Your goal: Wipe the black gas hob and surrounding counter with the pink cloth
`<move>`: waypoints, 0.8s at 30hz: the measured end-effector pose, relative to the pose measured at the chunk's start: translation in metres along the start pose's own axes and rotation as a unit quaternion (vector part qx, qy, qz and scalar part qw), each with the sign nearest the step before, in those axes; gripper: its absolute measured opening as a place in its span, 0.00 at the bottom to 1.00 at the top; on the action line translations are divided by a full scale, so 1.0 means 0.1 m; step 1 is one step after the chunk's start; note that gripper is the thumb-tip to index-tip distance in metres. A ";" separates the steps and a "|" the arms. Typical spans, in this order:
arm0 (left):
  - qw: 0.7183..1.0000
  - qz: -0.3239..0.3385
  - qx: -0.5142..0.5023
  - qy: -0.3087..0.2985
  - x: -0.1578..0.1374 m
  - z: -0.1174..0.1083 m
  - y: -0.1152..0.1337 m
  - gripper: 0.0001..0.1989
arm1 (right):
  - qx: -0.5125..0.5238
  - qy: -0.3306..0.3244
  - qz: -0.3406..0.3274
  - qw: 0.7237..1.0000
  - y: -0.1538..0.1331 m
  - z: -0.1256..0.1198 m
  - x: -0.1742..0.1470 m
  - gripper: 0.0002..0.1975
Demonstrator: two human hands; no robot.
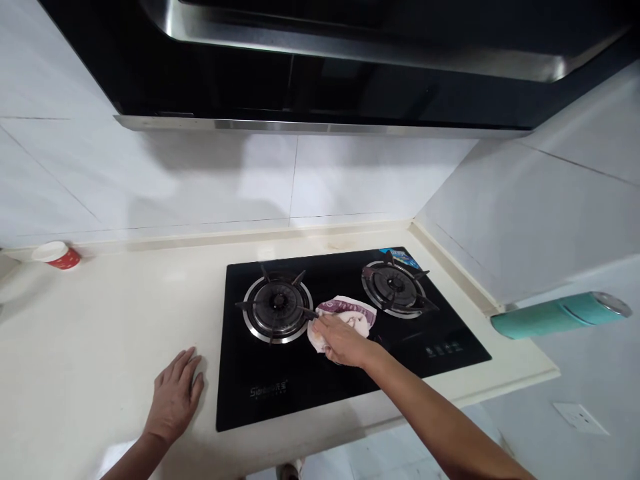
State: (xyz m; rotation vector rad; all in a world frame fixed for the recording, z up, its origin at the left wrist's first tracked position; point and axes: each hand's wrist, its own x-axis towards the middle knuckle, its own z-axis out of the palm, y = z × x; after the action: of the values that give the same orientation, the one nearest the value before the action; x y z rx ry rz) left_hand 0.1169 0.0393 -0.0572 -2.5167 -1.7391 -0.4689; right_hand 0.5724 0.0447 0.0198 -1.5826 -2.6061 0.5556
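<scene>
My right hand (343, 340) presses a white and purple cloth (357, 321) against the black glass gas cooktop (320, 380), between the two burners. Its fingers are bent over the cloth and partly hidden in it. The left burner (279, 301), with its pan support, sits right beside my right fingertips. Further right is the second burner (395, 283). My left hand (175, 397) lies flat on the cream countertop (100, 333), left of the cooktop, holding nothing, with its fingers stretched out.
A dark range hood (320, 80) hangs low over the cooktop. At the back left a red and white paper cup (57, 255) lies on its side. A teal bottle or canister (555, 315) stands at the right end of the counter, near the wall and a socket (580, 418).
</scene>
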 end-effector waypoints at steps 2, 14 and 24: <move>1.000 -0.001 0.000 -0.002 0.00 -0.01 0.00 0.20 | -0.016 -0.015 -0.019 1.000 -0.03 -0.02 -0.01 0.26; 1.000 0.010 0.004 0.004 0.00 0.01 -0.02 0.20 | -0.009 -0.039 -0.146 0.988 -0.30 -0.01 -0.13 0.25; 1.000 0.017 0.002 0.002 -0.01 -0.03 0.03 0.19 | -0.031 -0.074 0.162 0.984 -0.10 -0.21 -0.02 0.29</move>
State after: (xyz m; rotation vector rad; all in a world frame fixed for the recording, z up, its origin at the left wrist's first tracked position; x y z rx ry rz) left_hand 0.1188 0.0369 -0.0544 -2.5365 -1.6918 -0.4668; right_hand 0.5700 0.0445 0.0433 -2.0813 -2.4998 0.6371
